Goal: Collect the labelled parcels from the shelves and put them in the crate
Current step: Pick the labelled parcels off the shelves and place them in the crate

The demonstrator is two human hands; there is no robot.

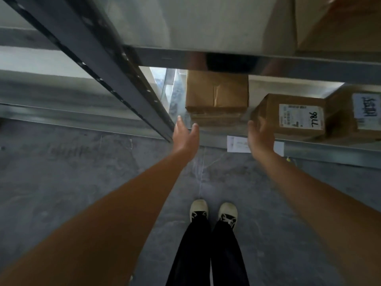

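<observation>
Reaching toward the lower shelf (305, 146), the left hand (184, 135) and right hand (260, 135) were both spread wide and empty, flanking a plain cardboard box (216, 90) without touching it. A labelled parcel (292, 114) marked 7786 sat just right of the right hand, another (358, 112) beyond. The plain box perhaps rested on a second; blur hid that. Gripping low on both sides would serve best.
</observation>
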